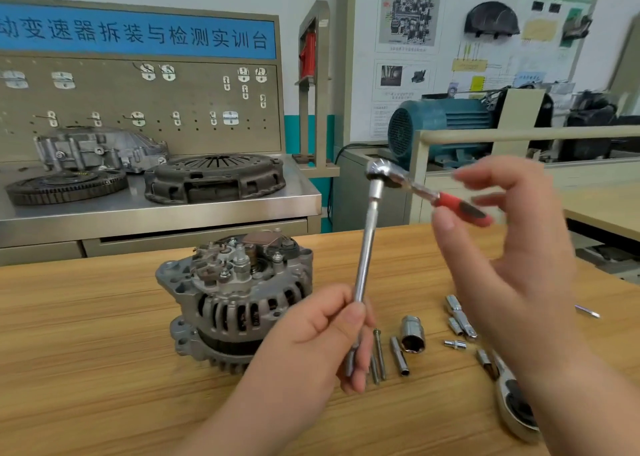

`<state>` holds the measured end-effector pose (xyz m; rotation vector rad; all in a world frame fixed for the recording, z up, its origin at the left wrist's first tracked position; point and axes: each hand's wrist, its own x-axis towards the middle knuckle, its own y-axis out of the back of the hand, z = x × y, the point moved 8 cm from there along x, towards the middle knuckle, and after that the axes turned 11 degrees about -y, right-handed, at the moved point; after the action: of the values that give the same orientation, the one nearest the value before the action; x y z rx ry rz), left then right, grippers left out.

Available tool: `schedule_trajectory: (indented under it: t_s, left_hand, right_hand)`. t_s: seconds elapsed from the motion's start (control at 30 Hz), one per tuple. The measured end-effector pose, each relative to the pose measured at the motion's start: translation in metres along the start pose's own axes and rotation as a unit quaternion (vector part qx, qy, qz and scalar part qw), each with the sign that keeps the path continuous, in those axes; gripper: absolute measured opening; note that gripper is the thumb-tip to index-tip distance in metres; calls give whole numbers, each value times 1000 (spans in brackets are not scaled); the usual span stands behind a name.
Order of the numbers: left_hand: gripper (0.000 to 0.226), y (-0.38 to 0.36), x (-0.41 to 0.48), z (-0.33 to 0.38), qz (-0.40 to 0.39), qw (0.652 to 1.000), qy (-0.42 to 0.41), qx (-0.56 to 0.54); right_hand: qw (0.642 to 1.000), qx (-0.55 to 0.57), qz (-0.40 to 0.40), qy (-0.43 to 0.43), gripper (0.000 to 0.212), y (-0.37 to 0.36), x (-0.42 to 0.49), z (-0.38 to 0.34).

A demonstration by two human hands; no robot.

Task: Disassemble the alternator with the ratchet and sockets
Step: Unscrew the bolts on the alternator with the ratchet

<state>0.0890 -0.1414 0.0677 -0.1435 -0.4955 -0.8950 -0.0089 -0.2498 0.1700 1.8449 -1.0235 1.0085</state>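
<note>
L hand (311, 338) grips smooth chrome ext. bar (367, 248); R hand (526, 248) spread loose by red-handled ratchet (415, 187).

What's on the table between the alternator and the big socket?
Head view: two long bolts and a slim socket lie there; the left hand, gripping the extension bar, overlaps the gap's alternator side.

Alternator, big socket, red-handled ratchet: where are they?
alternator (235, 312), head view, on its slotted grey housing.
big socket (412, 332), head view, on its shiny side.
ratchet (456, 204), head view, on its red handle.
</note>
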Motion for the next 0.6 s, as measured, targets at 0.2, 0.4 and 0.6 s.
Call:
schedule_trajectory:
  t_s: [0.2, 0.4, 0.6]
  left_hand:
    - [32, -15, -2, -18, -45, 994, 37, 89]
    - [28, -32, 2, -22, -48, 987, 82, 133]
    - [30, -30, -11, -20, -47, 975, 118, 180]
  right_hand:
    - [959, -19, -234, -157, 33, -24, 2, 49]
    - [955, 9, -174, -241, 34, -21, -6, 89]
    - [930, 77, -14, -359, 18, 44, 6, 152]
